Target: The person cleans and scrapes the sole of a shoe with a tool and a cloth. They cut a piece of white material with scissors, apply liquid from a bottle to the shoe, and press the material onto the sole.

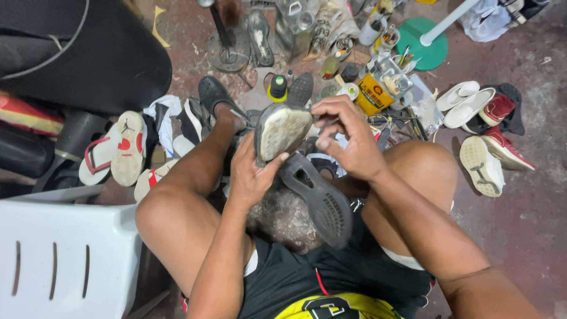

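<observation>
From the head camera looking down, a person sat low on the floor (531, 224) with bare knees spread, working over the lap. The left hand (251, 171) was closed around a shoe (282, 131) turned sole-up, thumb and fingers clamping its worn, pale, dirty bottom just above the knees. The right hand (348, 139) was curled over the shoe's far edge, fingertips pinched together as if on something small; whether it held a tool or thread I could not tell. A detached black ribbed sole (322, 204) lay loose across the lap, just beneath the held shoe and touching the left wrist. Around the feet the floor was crowded: a yellow glue tin (371, 94), small bottles, red and white sneakers (493, 147) to the right, flip-flops (115, 150) to the left, a white plastic chair (65, 254) at the near left. The black sole seemed likely to slide off the lap if a knee shifted. The right fingertips sat very near the shoe's edge, so a slip there could nick skin, and the open clutter invited a knocked-over tin.
</observation>
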